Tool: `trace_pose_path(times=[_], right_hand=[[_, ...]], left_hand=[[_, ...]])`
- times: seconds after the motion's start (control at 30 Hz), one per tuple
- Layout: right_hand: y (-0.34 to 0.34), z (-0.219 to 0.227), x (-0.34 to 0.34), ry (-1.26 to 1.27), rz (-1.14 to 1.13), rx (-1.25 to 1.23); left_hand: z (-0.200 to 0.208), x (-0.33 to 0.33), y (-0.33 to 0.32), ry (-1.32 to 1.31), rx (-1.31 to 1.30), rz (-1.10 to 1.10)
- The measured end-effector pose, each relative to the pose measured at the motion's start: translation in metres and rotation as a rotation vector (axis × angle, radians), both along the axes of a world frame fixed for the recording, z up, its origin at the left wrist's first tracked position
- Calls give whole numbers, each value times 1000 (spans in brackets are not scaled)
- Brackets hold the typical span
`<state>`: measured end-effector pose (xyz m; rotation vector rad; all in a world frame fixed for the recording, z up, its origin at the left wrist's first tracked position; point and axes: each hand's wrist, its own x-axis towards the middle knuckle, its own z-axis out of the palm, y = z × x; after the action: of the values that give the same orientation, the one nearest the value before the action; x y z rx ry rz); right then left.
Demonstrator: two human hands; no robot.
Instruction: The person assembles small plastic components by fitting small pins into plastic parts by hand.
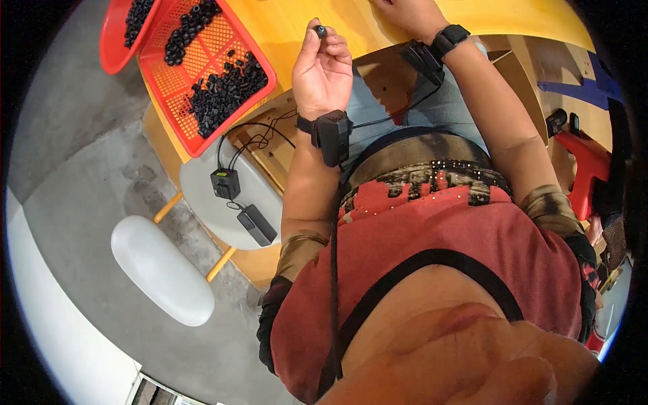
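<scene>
My left hand [325, 77] is raised palm up beside the red basket, over the near edge of the yellow table [297, 17]. Its thumb and fingers pinch a small black cylindrical part [320, 31] with a round end facing up. My right hand [410, 15] is at the table's edge, farther right, and the top of the picture cuts off most of its fingers. What it touches or holds is out of sight. To the left, a red plastic basket [253, 47] holds two heaps of small black parts, larger round ones far and smaller ones near.
A red bowl [111, 47] with more black parts stands left of the basket. Below it, a white chair [196, 182] carries a black box [225, 183] and a black adapter [256, 225] with cables. Cables run toward my wrist devices. A red stool [586, 175] is at right.
</scene>
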<state>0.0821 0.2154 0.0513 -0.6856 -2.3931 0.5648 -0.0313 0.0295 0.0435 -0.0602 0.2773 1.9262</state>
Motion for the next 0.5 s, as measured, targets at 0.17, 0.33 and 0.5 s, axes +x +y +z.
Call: trace_pose_path(times=[0.17,0.33,0.5], right_hand=[[3,-1,-1,-38,22,-33],[-8,3,3,170,35,-418],[-25,0,13,404,217,-995]], left_hand=[[1,0,3,12,-27,-14],[0,-2,7,19,-22,-24],[2,1,9,27,2,-37]])
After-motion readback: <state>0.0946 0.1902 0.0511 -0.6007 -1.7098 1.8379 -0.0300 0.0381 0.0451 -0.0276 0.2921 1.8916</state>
